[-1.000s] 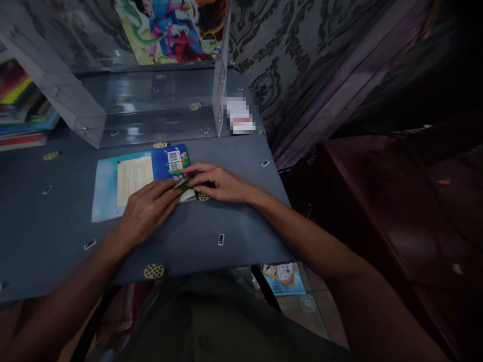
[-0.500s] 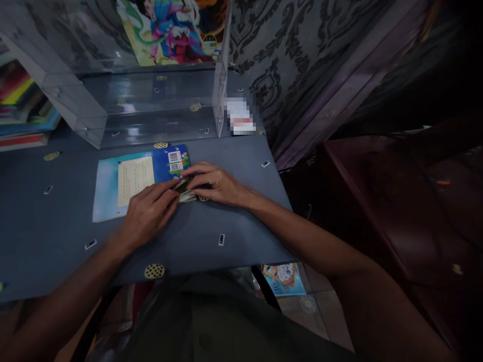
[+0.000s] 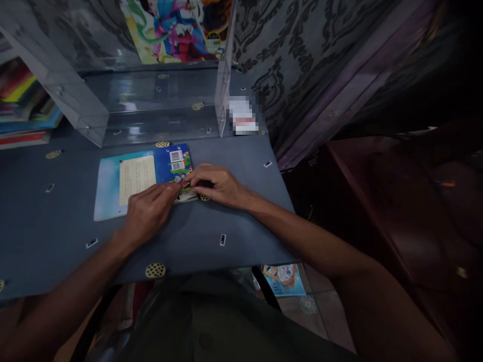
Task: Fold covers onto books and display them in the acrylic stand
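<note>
A blue book (image 3: 107,193) with a cream text panel and a barcode on its cover lies flat on the table. My left hand (image 3: 151,206) rests over its near edge, fingertips pressed together at the near right corner. From the right, my right hand (image 3: 219,183) pinches that same corner between thumb and fingers. A small reddish patch shows between the two sets of fingertips, and pale page edges show below them. The fingers partly hide how the corner is bent.
A clear acrylic stand (image 3: 162,120) rises behind the book, with a colourful picture (image 3: 181,30) beyond it. Stacked books (image 3: 26,105) stand at far left. A blurred white and red item (image 3: 243,118) lies at the back right. The grey-blue table (image 3: 249,226) ends at right.
My right fingers have drawn together into a tighter pinch at the corner. The dark gap between the hands has closed, and more of the cover beside the fingers shows. The view has shifted slightly.
</note>
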Motion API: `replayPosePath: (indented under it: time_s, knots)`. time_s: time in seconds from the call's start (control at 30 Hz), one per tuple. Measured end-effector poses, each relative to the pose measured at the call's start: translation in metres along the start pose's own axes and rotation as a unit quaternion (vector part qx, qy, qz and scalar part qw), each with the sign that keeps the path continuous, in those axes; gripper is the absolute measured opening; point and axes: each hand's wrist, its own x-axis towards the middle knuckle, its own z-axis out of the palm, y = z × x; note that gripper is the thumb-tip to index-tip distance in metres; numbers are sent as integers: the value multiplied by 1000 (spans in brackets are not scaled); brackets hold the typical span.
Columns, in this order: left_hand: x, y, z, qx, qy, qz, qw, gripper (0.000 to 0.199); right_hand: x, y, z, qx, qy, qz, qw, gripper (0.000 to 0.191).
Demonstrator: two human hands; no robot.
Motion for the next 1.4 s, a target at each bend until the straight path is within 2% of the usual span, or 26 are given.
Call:
replayPosePath:
  time_s: [0.1, 0.3, 0.5, 0.67, 1.4]
  knots:
    - [0, -1, 0, -11, -4, -13, 1000, 19, -1, -2, 0, 4, 2, 47, 999, 13]
    - [-1, -2, 0, 3, -8, -26, 1000, 20, 2, 7, 2, 31, -6, -16, 999, 19]
    - [1, -1, -6, 15, -54, 28, 998, 26, 3, 8, 1, 52, -7, 13, 999, 21]
    - [4, 0, -6, 17, -55, 50, 997, 20, 3, 8, 2, 66, -3, 29, 997, 21]
    - [2, -4, -3, -29, -67, 3, 997, 24, 4, 6, 1, 76, -15, 43, 996, 21]
